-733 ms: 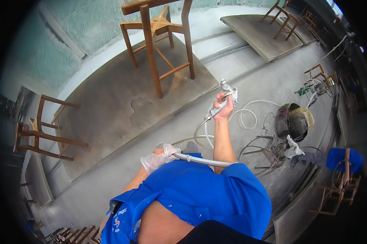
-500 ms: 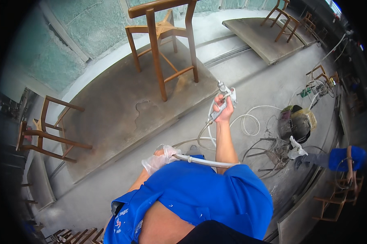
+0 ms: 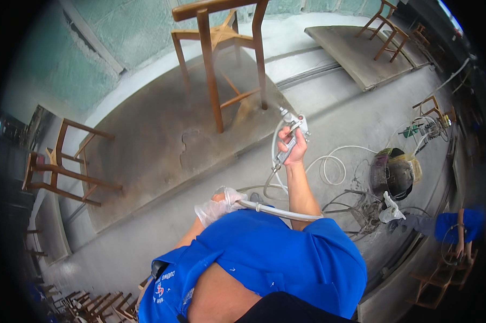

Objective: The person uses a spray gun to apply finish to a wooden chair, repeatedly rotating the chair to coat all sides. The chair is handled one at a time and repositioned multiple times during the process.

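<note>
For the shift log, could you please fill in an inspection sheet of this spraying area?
Surface: stained grey platform on concrete floor.
Job's things: spray gun aimed toward the wooden chair on the platform.
Clutter: dark bucket, rags beside it.
Hands: right hand grips the gun; gloved left hand holds the white hose.
Cables: hose loops on the floor.
Surroundings: more chairs; another person at right.

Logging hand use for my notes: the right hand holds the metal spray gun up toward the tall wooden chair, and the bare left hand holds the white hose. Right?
Not quite: the head view shows the left hand in a clear plastic glove, not bare. The right hand does hold the metal spray gun toward the tall wooden chair, and the left holds the white hose.
</note>
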`<state>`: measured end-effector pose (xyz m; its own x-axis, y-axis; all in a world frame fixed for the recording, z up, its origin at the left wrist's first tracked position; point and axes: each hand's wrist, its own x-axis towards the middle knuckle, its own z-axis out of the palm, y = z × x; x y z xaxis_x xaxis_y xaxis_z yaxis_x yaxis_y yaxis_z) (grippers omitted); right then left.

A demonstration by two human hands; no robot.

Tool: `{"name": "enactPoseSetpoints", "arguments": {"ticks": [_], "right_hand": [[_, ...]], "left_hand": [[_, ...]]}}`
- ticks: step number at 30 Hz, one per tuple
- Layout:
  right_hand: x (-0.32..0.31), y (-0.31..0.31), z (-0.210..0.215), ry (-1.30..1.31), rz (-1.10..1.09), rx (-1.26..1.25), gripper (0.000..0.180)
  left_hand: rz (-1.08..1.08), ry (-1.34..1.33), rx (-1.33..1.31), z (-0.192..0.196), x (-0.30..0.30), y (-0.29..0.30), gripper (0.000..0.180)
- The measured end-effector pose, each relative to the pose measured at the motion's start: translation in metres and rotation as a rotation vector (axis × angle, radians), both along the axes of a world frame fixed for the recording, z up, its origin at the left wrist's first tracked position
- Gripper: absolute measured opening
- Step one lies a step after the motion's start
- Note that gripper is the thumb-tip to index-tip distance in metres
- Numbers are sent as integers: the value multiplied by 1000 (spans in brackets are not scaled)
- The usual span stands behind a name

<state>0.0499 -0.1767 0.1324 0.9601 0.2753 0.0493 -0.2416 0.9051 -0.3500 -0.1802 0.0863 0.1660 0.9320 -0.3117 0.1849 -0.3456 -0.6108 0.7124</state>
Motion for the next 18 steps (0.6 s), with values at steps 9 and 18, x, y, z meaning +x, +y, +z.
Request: {"name": "enactPoseSetpoints", "arguments": {"ticks": [9, 18], "right_hand": [[17, 15, -63, 152, 43, -201, 27], [-17, 28, -144, 372, 96, -1043, 25]], "left_hand": [[80, 50, -7, 3, -2, -14, 22], [90, 74, -28, -3, -1, 9, 22]]}}
